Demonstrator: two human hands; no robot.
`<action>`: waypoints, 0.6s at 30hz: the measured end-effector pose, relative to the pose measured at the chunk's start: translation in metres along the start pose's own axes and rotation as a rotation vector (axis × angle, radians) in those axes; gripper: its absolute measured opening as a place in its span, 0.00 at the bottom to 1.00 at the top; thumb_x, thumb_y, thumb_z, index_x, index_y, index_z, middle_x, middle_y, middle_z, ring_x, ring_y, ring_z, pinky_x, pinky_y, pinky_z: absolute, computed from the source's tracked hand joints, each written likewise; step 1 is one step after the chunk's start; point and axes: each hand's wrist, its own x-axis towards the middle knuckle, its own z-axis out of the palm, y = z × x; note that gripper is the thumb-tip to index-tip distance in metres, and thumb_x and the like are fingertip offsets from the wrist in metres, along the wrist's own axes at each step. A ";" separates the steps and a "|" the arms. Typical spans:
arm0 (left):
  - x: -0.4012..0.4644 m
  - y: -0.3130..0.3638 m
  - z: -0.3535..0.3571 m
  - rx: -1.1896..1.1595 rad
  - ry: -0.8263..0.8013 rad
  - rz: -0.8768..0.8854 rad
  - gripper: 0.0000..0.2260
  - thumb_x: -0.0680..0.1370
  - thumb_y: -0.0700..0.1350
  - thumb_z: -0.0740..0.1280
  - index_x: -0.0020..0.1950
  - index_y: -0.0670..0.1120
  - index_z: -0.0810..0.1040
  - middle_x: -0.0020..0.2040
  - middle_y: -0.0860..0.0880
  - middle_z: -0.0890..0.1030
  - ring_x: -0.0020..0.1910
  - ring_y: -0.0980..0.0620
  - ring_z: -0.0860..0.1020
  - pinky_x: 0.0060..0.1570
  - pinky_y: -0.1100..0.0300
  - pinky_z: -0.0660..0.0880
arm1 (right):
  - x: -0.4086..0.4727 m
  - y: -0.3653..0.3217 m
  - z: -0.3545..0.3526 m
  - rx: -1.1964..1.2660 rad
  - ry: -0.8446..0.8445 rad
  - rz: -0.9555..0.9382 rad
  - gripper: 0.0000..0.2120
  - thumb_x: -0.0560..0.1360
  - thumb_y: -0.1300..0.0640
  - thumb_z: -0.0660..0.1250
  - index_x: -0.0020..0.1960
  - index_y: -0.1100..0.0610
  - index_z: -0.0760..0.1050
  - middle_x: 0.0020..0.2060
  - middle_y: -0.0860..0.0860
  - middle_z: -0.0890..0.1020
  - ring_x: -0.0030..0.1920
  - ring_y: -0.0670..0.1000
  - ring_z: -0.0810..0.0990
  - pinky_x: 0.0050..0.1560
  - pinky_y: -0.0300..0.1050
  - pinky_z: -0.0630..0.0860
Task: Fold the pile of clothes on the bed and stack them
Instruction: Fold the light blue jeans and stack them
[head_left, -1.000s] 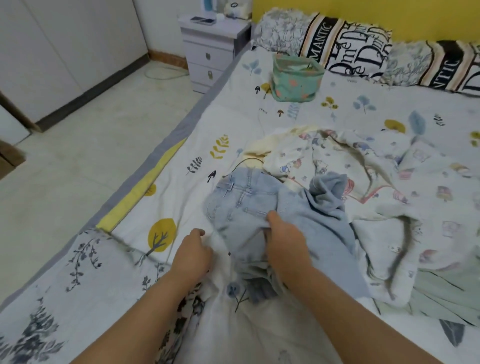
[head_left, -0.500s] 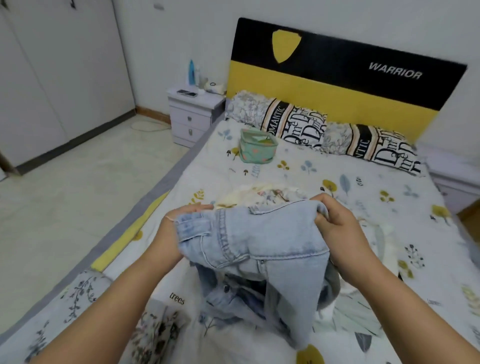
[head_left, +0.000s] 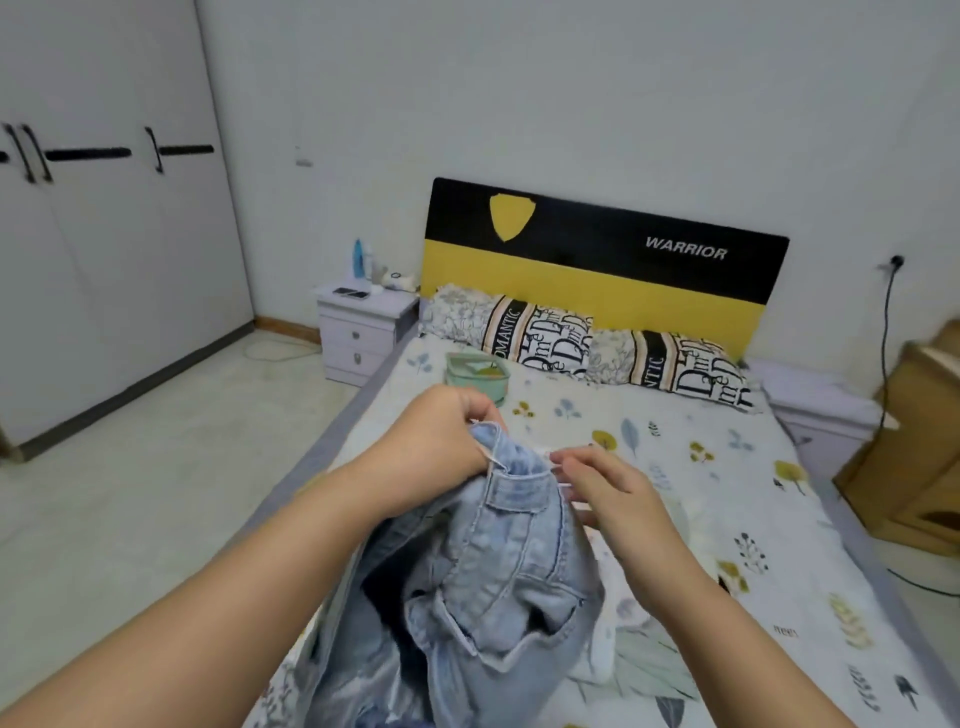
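I hold up a pair of light blue denim jeans in front of me, above the bed. My left hand grips the top of the waistband, fingers curled round the denim. My right hand pinches the waistband edge just to the right of it. The legs hang down crumpled toward the bed. A bit of pale printed clothing from the pile shows under my right forearm; the jeans hide most of the pile.
A teal fabric basket sits on the bed near the patterned pillows. A white nightstand stands left of the headboard, wardrobe doors further left. A cardboard box stands at the bed's right side.
I lifted the jeans off the pile and raised them higher. Both hands moved close together at the waistband, and my view tilted up toward the headboard.
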 end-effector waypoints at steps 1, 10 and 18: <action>-0.002 0.007 0.004 -0.001 -0.011 0.008 0.12 0.68 0.34 0.71 0.29 0.47 0.75 0.28 0.52 0.77 0.29 0.58 0.71 0.32 0.65 0.69 | -0.012 -0.017 0.005 -0.003 -0.076 -0.079 0.05 0.73 0.49 0.67 0.48 0.48 0.78 0.43 0.42 0.82 0.44 0.37 0.79 0.43 0.30 0.74; -0.038 0.027 0.006 -0.064 -0.071 0.035 0.12 0.67 0.38 0.76 0.33 0.46 0.73 0.29 0.50 0.75 0.29 0.56 0.70 0.30 0.64 0.65 | -0.051 -0.060 -0.008 -0.363 0.035 -0.219 0.11 0.72 0.63 0.69 0.35 0.54 0.69 0.28 0.46 0.71 0.28 0.40 0.68 0.29 0.34 0.63; -0.078 0.007 0.033 0.342 0.159 0.118 0.12 0.70 0.40 0.70 0.46 0.53 0.71 0.44 0.53 0.73 0.44 0.54 0.72 0.43 0.59 0.68 | -0.083 -0.083 -0.041 -0.180 0.071 -0.143 0.07 0.72 0.69 0.63 0.38 0.60 0.71 0.29 0.52 0.70 0.30 0.49 0.68 0.32 0.41 0.63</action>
